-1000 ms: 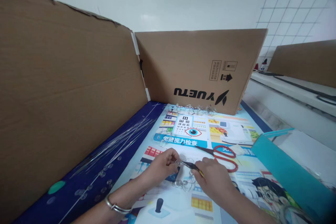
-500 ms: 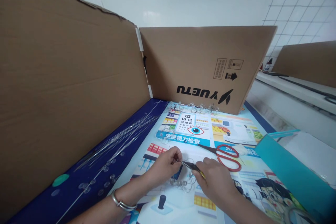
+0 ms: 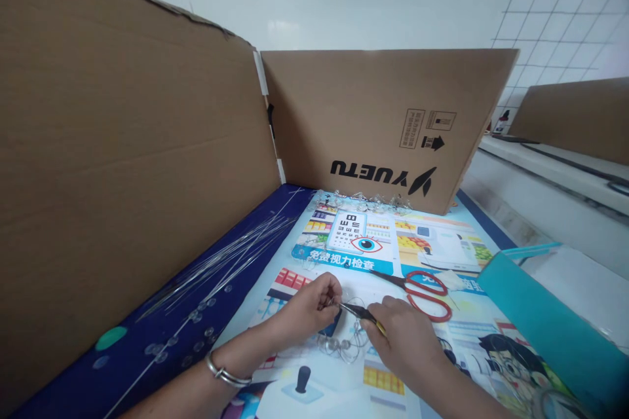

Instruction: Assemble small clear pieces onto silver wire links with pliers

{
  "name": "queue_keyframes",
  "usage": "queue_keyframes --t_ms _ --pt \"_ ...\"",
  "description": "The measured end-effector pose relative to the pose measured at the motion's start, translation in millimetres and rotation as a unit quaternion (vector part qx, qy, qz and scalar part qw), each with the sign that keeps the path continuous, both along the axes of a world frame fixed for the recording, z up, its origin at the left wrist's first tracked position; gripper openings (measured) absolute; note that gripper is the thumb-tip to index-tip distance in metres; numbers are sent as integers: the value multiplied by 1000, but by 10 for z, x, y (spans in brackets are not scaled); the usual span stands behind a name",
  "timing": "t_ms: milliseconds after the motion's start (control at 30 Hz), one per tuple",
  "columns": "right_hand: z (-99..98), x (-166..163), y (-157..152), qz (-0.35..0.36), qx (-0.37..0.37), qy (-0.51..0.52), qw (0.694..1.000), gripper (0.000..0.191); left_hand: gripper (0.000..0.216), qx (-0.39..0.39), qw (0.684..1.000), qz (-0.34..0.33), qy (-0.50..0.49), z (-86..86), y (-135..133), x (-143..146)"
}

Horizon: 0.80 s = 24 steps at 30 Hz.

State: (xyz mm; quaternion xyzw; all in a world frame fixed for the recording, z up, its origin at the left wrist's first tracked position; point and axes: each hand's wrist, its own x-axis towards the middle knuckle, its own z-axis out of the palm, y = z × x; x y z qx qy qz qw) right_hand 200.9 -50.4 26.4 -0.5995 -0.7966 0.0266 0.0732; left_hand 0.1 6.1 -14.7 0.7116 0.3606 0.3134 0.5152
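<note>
My left hand (image 3: 309,308) is closed in a pinch, its fingertips on a thin wire; the exact grip is hidden by the fingers. Loops of this beaded wire (image 3: 339,345) hang below, with several clear round beads on them. Wrapped in my right hand (image 3: 405,334) is a pair of pliers (image 3: 358,311) with dark and yellow handles. The narrow jaws of the pliers point left and meet the wire at my left fingertips. Just beyond my right hand lie scissors (image 3: 432,315) with red handles.
Loose wires (image 3: 230,252) and scattered clear beads (image 3: 160,350) lie on the blue strip at left. Beaded wire pieces (image 3: 378,200) line the foot of the back cardboard panel (image 3: 344,111). Another cardboard panel (image 3: 147,131) walls the left side. A teal box (image 3: 550,321) stands at right.
Both hands stay almost in place, with the pliers at the left fingertips. The beaded wire loops below have shifted slightly and show more spread out.
</note>
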Motion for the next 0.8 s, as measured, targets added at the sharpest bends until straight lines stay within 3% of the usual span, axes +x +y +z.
queue_keyframes --t_ms 400,800 --pt "39 41 13 24 -2 -7 1000 24 12 37 998 6 40 37 -22 -5" --pt "61 42 7 56 54 -32 996 19 10 -42 998 -50 2 85 3 -43"
